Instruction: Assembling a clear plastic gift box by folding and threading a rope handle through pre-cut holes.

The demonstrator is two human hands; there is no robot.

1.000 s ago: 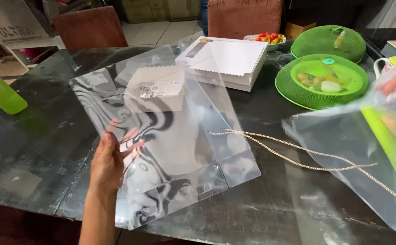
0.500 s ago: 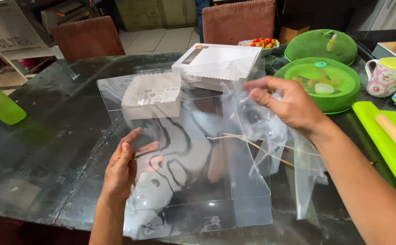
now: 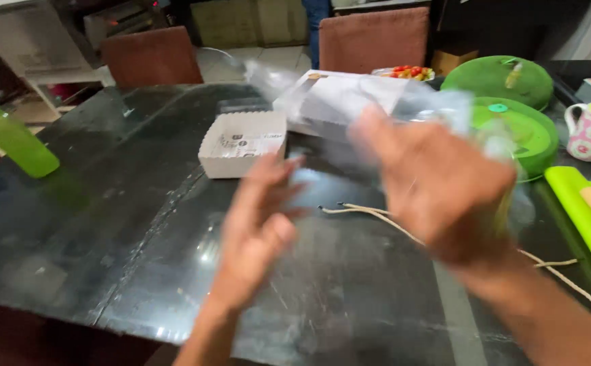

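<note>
Both hands are up over the dark table (image 3: 106,224), blurred. The right hand (image 3: 437,193) seems to grasp a clear plastic sheet (image 3: 376,108), raised above the table's far side, though the blur hides how its fingers close. The left hand (image 3: 258,227) hangs just beside it, fingers loose and spread, holding nothing. A white paper tray (image 3: 241,144) sits beyond; twine (image 3: 376,217) lies under the right hand.

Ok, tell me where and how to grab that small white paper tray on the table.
Take the tray by its two short side walls, coming straight down from above. It sits upright and open-topped on the table, low and square, with free space on its left and front. The left hand is nearer, so it seems the easier one.
</note>
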